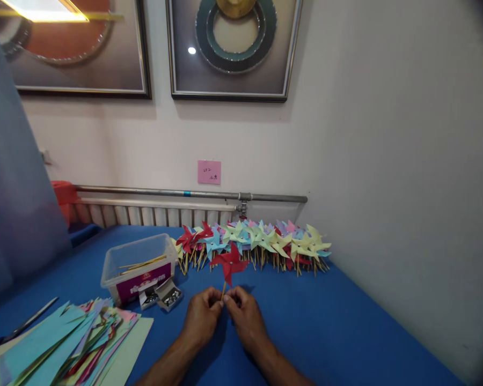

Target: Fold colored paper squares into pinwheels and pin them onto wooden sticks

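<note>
A red paper pinwheel stands upright on a thin wooden stick in front of me. My left hand pinches the lower part of the stick between thumb and fingers. From the other side my right hand closes on the same stick, its thumb near the left one. The stick's bottom end is hidden by the fingers. Behind the held one, a long row of finished pinwheels in red, blue, green, yellow and purple lies along the table's back.
A clear plastic box with wooden sticks stands at left, two small boxes of metal pins before it. Coloured paper sheets and scissors lie front left on the blue tablecloth. A radiator runs behind.
</note>
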The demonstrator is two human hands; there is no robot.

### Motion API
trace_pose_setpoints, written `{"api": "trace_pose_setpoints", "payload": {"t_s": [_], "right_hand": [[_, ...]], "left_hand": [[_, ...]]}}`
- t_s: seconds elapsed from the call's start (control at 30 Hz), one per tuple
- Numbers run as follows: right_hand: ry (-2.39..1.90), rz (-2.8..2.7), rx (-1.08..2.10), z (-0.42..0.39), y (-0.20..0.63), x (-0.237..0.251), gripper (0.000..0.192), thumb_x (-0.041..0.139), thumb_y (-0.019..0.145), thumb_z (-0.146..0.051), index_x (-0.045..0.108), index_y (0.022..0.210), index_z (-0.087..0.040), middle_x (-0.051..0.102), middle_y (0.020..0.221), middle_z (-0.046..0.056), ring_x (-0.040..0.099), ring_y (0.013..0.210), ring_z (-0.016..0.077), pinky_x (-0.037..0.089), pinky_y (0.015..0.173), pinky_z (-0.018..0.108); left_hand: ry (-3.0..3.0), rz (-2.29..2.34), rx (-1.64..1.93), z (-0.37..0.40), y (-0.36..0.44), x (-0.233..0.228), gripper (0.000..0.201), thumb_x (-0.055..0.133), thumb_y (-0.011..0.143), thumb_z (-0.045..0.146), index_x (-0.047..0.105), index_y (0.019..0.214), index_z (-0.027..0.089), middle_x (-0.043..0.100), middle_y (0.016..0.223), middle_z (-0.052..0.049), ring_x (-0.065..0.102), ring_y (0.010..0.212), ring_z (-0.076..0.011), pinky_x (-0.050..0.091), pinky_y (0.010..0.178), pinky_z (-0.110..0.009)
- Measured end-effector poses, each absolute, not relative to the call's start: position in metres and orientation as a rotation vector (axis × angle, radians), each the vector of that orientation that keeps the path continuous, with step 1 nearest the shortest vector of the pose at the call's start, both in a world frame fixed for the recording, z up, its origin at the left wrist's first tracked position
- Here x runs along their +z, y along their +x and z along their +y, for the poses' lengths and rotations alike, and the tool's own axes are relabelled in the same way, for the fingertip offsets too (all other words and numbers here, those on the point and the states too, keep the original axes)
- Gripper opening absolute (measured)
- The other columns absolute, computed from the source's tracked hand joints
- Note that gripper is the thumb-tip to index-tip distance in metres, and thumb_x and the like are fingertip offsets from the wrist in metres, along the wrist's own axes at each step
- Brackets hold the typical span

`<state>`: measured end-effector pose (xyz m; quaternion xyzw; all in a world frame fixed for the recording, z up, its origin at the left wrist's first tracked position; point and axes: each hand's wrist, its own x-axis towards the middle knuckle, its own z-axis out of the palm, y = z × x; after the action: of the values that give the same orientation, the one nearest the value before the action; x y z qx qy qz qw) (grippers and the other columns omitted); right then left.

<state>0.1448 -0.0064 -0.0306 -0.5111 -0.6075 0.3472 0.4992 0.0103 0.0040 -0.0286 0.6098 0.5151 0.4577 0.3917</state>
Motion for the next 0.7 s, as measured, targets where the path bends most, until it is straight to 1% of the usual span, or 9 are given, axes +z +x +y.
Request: {"api": "trace_pose_setpoints", "payload": {"t_s": [0.13, 0.27, 0.47, 0.7], "right_hand": [[-1.295, -1.433, 0.852, -0.0029, 0.1462, -0.0345, 0.022, 0.057, 0.084, -0.04, 0.065, 0.076, -0.021, 0.059, 0.057, -0.003, 0.051, 0.052, 0.0141, 0.037, 0.052, 0.024], [-1.337, -1.419, 0.826, -0.0027, 0.1439, -0.0365, 0.021, 0.061, 0.082, -0.04, 0.066, 0.074, -0.021, 0.065, 0.063, -0.001, 0.057, 0.058, 0.0156, 0.04, 0.055, 0.025], [-1.371, -1.41, 0.819, -0.0016, 0.1422, -0.0358, 0.016, 0.062, 0.08, -0.034, 0.067, 0.072, -0.02, 0.069, 0.068, 0.0, 0.061, 0.063, 0.0168, 0.042, 0.059, 0.026], [-1.387, -1.414, 0.79, -0.0052, 0.1423, -0.0287, 0.013, 0.061, 0.079, -0.03, 0.067, 0.071, -0.022, 0.071, 0.069, 0.001, 0.064, 0.065, 0.0179, 0.044, 0.06, 0.026]], "left_hand": [[1.566, 1.282, 1.161, 0.0047, 0.0116, -0.0345, 0.016, 0.058, 0.076, 0.031, 0.065, 0.076, 0.016, 0.065, 0.067, -0.001, 0.056, 0.064, -0.0161, 0.039, 0.061, -0.026], [1.57, 1.285, 1.158, 0.0053, 0.0107, -0.0373, 0.02, 0.058, 0.078, 0.034, 0.067, 0.08, 0.016, 0.069, 0.073, -0.003, 0.059, 0.068, -0.0172, 0.042, 0.064, -0.026], [1.625, 1.35, 1.143, 0.0042, 0.0112, -0.0388, 0.018, 0.057, 0.08, 0.032, 0.066, 0.076, 0.017, 0.068, 0.069, -0.001, 0.058, 0.065, -0.0164, 0.04, 0.063, -0.025], [1.624, 1.324, 1.129, 0.0002, 0.0136, -0.0363, 0.018, 0.056, 0.08, 0.026, 0.069, 0.086, 0.016, 0.074, 0.08, -0.004, 0.064, 0.074, -0.0187, 0.044, 0.067, -0.025]]}}
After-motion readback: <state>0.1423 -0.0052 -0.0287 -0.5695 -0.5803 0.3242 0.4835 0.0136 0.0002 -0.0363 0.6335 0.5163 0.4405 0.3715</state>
